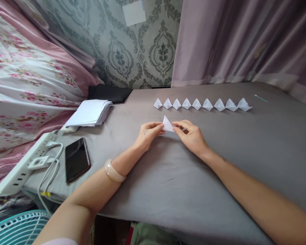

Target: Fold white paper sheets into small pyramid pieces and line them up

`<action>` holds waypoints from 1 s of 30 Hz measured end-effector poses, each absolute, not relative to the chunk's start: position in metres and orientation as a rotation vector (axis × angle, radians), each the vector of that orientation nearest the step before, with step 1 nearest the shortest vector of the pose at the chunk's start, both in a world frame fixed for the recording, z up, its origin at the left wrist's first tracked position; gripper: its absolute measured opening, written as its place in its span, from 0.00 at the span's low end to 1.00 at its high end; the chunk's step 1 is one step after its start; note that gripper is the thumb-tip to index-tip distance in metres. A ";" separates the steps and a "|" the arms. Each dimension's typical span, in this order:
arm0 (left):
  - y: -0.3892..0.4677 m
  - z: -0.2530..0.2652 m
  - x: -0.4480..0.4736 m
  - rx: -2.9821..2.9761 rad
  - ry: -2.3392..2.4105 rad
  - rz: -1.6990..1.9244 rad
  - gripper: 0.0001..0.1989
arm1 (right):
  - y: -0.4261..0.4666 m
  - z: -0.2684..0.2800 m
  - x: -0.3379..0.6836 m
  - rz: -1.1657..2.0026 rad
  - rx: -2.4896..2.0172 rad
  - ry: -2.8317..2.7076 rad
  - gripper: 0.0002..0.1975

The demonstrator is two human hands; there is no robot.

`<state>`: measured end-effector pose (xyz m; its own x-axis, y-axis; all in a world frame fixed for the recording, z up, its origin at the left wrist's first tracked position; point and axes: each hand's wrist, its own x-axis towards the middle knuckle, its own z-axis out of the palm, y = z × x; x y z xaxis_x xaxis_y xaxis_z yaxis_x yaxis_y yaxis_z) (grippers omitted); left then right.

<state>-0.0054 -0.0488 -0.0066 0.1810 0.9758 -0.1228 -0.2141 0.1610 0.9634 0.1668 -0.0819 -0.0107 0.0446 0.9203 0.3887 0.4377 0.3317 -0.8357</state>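
Note:
Between my two hands is a small piece of folded white paper [168,124], its pointed tip facing up. My left hand [151,133] pinches its left corner between thumb and fingers. On the opposite side, my right hand [190,134] grips the right corner the same way. Beyond my hands stands a row of several folded white paper shapes [186,104], each with a peak at the top. The fingertips partly hide the lower corners of the held paper.
A stack of white paper [89,113] lies at the left, in front of a black item [109,93]. Nearer are a phone [77,160] and a white power strip [25,163] with cables. A cotton swab [260,98] lies far right on the grey-covered table [193,190]. A fan [19,228] stands below left.

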 end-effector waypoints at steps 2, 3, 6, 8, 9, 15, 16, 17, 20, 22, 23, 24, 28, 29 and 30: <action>-0.049 -0.007 -0.005 1.031 0.965 1.091 0.16 | -0.083 -0.013 0.166 0.522 -1.265 -1.643 0.14; -0.050 -0.008 -0.004 1.037 0.956 1.096 0.16 | -0.083 -0.015 0.166 0.488 -1.269 -1.677 0.14; -0.052 -0.009 -0.002 1.038 0.934 1.111 0.16 | -0.085 -0.018 0.166 0.353 -1.296 -1.772 0.16; -0.052 -0.010 -0.001 1.042 0.926 1.123 0.16 | -0.088 -0.018 0.164 0.242 -1.318 -1.838 0.17; -0.052 -0.011 -0.001 1.049 0.929 1.131 0.15 | -0.091 -0.018 0.163 0.195 -1.331 -1.870 0.18; -0.053 -0.014 0.000 1.182 1.056 1.207 0.11 | -0.102 -0.013 0.152 0.134 -1.374 -1.924 0.19; -0.052 -0.015 0.000 1.213 1.073 1.213 0.11 | -0.102 -0.012 0.151 0.165 -1.370 -1.896 0.18; -0.052 -0.016 0.000 1.249 1.083 1.213 0.11 | -0.101 -0.011 0.151 0.207 -1.364 -1.856 0.17; -0.053 -0.017 0.000 1.390 1.102 1.205 0.09 | -0.096 -0.009 0.152 0.403 -1.372 -1.682 0.12; -0.055 -0.016 0.001 1.489 1.122 1.194 0.08 | -0.091 -0.008 0.153 0.557 -1.409 -1.564 0.11; -0.057 -0.015 0.001 1.525 1.128 1.187 0.08 | -0.089 -0.007 0.154 0.631 -1.422 -1.516 0.12; -0.058 -0.014 0.001 1.546 1.125 1.180 0.08 | -0.087 -0.007 0.155 0.697 -1.419 -1.481 0.13; -0.060 -0.006 0.000 1.424 0.968 1.129 0.13 | -0.082 -0.005 0.166 0.906 -1.326 -1.429 0.17; -0.059 -0.004 -0.001 1.344 0.902 1.099 0.15 | -0.081 -0.003 0.170 0.977 -1.308 -1.439 0.18; -0.058 -0.002 -0.003 1.261 0.837 1.049 0.18 | -0.080 -0.001 0.174 1.072 -1.295 -1.467 0.19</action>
<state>-0.0026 -0.0579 -0.0021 0.3273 0.9432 0.0564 -0.1543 -0.0055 0.9880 0.1741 -0.0797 -0.0013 -0.0700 0.9951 0.0698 0.2364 0.0845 -0.9680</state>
